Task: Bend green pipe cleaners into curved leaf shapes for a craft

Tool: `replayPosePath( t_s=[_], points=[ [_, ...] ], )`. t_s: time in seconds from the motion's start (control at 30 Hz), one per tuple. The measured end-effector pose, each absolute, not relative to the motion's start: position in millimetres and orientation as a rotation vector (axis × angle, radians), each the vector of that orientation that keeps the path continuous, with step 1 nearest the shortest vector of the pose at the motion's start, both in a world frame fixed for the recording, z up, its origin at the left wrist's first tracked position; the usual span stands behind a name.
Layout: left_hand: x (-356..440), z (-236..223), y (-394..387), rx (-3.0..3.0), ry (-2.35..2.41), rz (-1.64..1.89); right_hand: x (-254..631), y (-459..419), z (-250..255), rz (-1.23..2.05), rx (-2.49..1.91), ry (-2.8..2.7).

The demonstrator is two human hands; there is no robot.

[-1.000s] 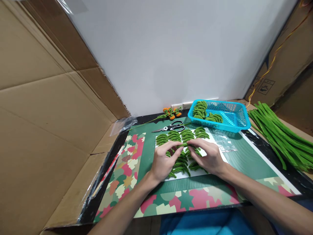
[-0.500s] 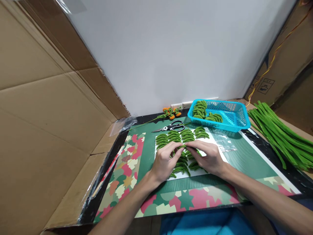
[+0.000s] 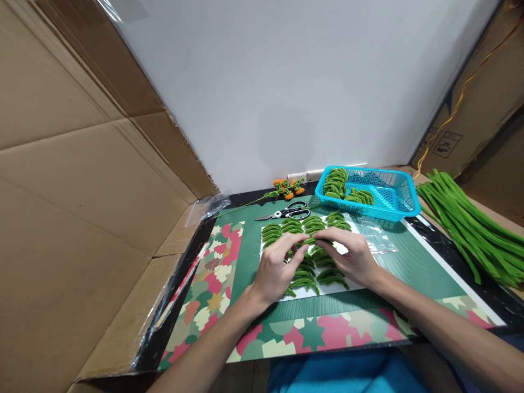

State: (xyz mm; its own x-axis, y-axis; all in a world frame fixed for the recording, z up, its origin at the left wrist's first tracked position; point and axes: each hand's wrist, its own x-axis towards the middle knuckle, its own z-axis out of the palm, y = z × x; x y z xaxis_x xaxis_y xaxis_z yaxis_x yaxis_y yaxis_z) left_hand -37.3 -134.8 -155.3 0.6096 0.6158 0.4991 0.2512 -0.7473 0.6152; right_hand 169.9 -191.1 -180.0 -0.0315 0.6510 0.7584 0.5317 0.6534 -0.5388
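Both thumbs and forefingers are pinched around a short green pipe cleaner piece [image 3: 310, 240]. My left hand [image 3: 275, 268] has its left end, and my right hand [image 3: 352, 257] is closed at its right end; the fingers cover most of it. Beneath them lies a white sheet [image 3: 355, 222], carrying several groups of curved green pipe cleaner pieces [image 3: 314, 224] set out in rows. My hands hide some of the middle groups.
Scissors [image 3: 286, 213] lie behind the sheet, near a stem of orange flowers [image 3: 289, 188]. A blue basket [image 3: 388, 213] with green pieces stands at the back right. Long green pipe cleaners [image 3: 470, 229] are bundled at the right. Cardboard walls [image 3: 73, 218] rise at the left.
My right hand has shifted slightly up and its fingertips have moved along the green piece. My left hand stays almost where it was. The view has shifted a little.
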Motion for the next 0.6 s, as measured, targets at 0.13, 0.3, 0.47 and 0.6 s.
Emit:
replayPosePath(
  t_s=[0.13, 0.3, 0.47, 0.6],
  points=[
    [-38, -152, -132, 2.281, 0.751, 0.979, 198, -183, -179, 0.047, -1.102, -1.693],
    [-41, -154, -119, 2.225, 0.78, 1.126, 241, -182, -182, -0.04, -1.358, -1.694],
    [-47, -159, -102, 2.166, 0.871, 1.229, 259, -192, -193, 0.033, -1.464, -1.754],
    [-48, -162, -94, 2.078, 0.909, 1.279, 258, -194, -201, 0.028, -1.472, -1.789]
  ],
)
